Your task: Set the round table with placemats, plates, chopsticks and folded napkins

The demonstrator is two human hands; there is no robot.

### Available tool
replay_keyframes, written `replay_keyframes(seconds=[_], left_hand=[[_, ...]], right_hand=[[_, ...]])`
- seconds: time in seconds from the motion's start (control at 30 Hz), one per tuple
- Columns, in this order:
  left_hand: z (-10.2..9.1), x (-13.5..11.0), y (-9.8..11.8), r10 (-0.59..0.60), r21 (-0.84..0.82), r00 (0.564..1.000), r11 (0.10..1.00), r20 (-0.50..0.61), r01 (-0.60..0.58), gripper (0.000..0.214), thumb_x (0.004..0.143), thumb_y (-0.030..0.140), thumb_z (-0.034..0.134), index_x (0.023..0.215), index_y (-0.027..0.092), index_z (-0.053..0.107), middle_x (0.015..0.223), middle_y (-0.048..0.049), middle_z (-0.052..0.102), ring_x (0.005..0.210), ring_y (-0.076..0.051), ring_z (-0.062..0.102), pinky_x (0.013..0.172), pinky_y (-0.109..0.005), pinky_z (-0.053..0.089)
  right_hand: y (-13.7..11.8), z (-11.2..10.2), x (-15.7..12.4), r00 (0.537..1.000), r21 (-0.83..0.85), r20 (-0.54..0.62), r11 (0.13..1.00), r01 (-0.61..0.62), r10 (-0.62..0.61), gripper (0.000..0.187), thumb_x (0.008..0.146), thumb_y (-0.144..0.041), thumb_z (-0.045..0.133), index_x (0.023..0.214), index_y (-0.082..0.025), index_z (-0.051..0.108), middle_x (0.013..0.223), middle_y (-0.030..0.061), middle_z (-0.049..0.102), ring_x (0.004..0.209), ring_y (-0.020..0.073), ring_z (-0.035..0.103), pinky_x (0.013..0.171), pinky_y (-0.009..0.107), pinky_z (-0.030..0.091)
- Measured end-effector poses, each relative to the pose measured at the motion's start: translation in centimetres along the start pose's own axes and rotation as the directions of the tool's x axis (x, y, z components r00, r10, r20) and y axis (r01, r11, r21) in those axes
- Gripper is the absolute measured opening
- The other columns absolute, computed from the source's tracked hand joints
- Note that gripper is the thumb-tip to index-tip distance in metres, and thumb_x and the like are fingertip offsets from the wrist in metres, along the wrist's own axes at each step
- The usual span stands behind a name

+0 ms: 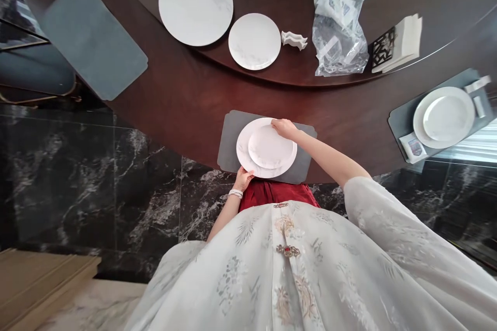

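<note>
Directly in front of me, a small white marbled plate (271, 147) lies on a larger white plate (246, 159), over a grey placemat (229, 139) at the table edge. My left hand (244, 179) grips the near rim of the larger plate, thumb on top and fingers partly hidden beneath. At the far right rim of the small plate, my right hand (284, 128) is closed with its fingertips on that edge; what is under the fingers is hidden.
Along the raised turntable are a big plate (196, 4), a medium plate (254, 42), white rests (294, 40), a clear plastic bag (339, 23) and a napkin holder (396, 45). A set place (444, 117) is at right, a bare placemat (95, 41) at left near a chair (34, 72).
</note>
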State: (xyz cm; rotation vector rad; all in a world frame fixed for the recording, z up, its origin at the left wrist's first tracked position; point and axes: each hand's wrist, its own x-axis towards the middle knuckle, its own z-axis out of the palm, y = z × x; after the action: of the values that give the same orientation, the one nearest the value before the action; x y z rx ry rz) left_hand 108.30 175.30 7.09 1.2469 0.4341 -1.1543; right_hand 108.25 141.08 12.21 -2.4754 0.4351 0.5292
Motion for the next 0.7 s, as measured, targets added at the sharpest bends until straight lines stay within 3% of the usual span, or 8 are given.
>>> replay_keyframes(seconds=[0.1, 0.23, 0.3, 0.37, 0.43, 0.47, 0.57, 0.7], left_hand=[[0.7, -1.0, -1.0, -0.054, 0.011, 0.996, 0.998, -0.065, 0.055, 0.053, 0.061, 0.021, 0.087, 0.105, 0.017, 0.059, 0.104, -0.0084, 0.074, 0.099, -0.022, 0.072, 0.097, -0.046, 0.057], [1.3, -2.3, -0.8, -0.213, 0.141, 0.970, 0.963, -0.115, 0.228, 0.034, 0.070, 0.027, 0.086, 0.090, 0.014, 0.061, 0.088, -0.0103, 0.076, 0.089, -0.022, 0.074, 0.093, -0.042, 0.059], [0.9, -2.6, 0.5, -0.266, 0.262, 0.955, 0.920, -0.133, 0.293, 0.033, 0.072, 0.034, 0.085, 0.081, 0.014, 0.061, 0.077, -0.0122, 0.074, 0.078, -0.024, 0.074, 0.084, -0.042, 0.061], [0.4, -2.2, 2.7, -0.175, 0.446, 0.968, 0.863, -0.178, 0.238, 0.036, 0.072, 0.040, 0.085, 0.080, 0.016, 0.060, 0.072, -0.0108, 0.072, 0.071, -0.025, 0.074, 0.075, -0.040, 0.060], [0.2, -1.3, 5.3, 0.035, 0.620, 0.982, 0.780, -0.184, 0.089, 0.040, 0.069, 0.041, 0.086, 0.088, 0.018, 0.060, 0.076, -0.0088, 0.073, 0.077, -0.027, 0.074, 0.075, -0.037, 0.058], [0.5, -0.7, 6.6, 0.131, 0.669, 0.977, 0.743, -0.166, 0.014, 0.044, 0.067, 0.040, 0.088, 0.092, 0.019, 0.059, 0.080, -0.0092, 0.073, 0.083, -0.028, 0.075, 0.077, -0.037, 0.057], [1.9, 1.1, 9.5, 0.229, 0.731, 0.967, 0.678, -0.111, -0.077, 0.057, 0.060, 0.035, 0.092, 0.099, 0.019, 0.054, 0.095, -0.0159, 0.074, 0.100, -0.035, 0.072, 0.081, -0.036, 0.053], [3.2, 1.5, 10.3, 0.185, 0.767, 0.978, 0.641, -0.101, -0.042, 0.056, 0.063, 0.039, 0.091, 0.098, 0.019, 0.052, 0.095, -0.0188, 0.073, 0.092, -0.034, 0.074, 0.078, -0.035, 0.051]], right_hand=[[-1.3, 1.8, 0.1, 0.995, -0.031, -0.092, 0.999, 0.033, -0.036, 0.031, 0.101, -0.025, 0.037, 0.101, -0.018, 0.068, 0.100, 0.0135, 0.070, 0.100, 0.0274, 0.057, 0.090, 0.040, 0.046], [-2.2, 3.0, -1.7, 0.970, 0.032, -0.239, 0.999, 0.043, -0.034, 0.035, 0.100, -0.022, 0.033, 0.104, -0.022, 0.068, 0.106, 0.0109, 0.066, 0.109, 0.0257, 0.054, 0.101, 0.044, 0.043], [-2.3, 3.5, -3.8, 0.924, 0.131, -0.368, 0.990, -0.056, 0.101, 0.033, 0.097, -0.021, 0.037, 0.114, -0.020, 0.065, 0.119, 0.0131, 0.064, 0.116, 0.0269, 0.053, 0.103, 0.045, 0.042], [-2.1, 4.2, -6.5, 0.805, 0.259, -0.479, 0.932, -0.253, 0.351, 0.035, 0.095, -0.028, 0.044, 0.125, -0.019, 0.058, 0.132, 0.0172, 0.057, 0.125, 0.0309, 0.050, 0.105, 0.049, 0.041], [-2.0, 5.3, -9.1, 0.683, 0.392, -0.428, 0.803, -0.449, 0.591, 0.046, 0.090, -0.038, 0.053, 0.132, -0.019, 0.051, 0.136, 0.0192, 0.054, 0.127, 0.0344, 0.050, 0.103, 0.052, 0.042], [-2.0, 5.9, -10.1, 0.657, 0.435, -0.351, 0.738, -0.517, 0.667, 0.052, 0.087, -0.042, 0.058, 0.133, -0.020, 0.048, 0.135, 0.0191, 0.055, 0.125, 0.0352, 0.053, 0.101, 0.052, 0.044], [-2.0, 7.3, -11.6, 0.678, 0.466, -0.139, 0.652, -0.598, 0.722, 0.062, 0.079, -0.047, 0.067, 0.130, -0.021, 0.044, 0.130, 0.0177, 0.059, 0.118, 0.0357, 0.059, 0.095, 0.049, 0.049], [-1.2, 7.2, -11.3, 0.691, 0.397, -0.079, 0.658, -0.639, 0.719, 0.062, 0.074, -0.052, 0.074, 0.121, -0.022, 0.047, 0.118, 0.0163, 0.065, 0.109, 0.0359, 0.064, 0.086, 0.045, 0.051]])
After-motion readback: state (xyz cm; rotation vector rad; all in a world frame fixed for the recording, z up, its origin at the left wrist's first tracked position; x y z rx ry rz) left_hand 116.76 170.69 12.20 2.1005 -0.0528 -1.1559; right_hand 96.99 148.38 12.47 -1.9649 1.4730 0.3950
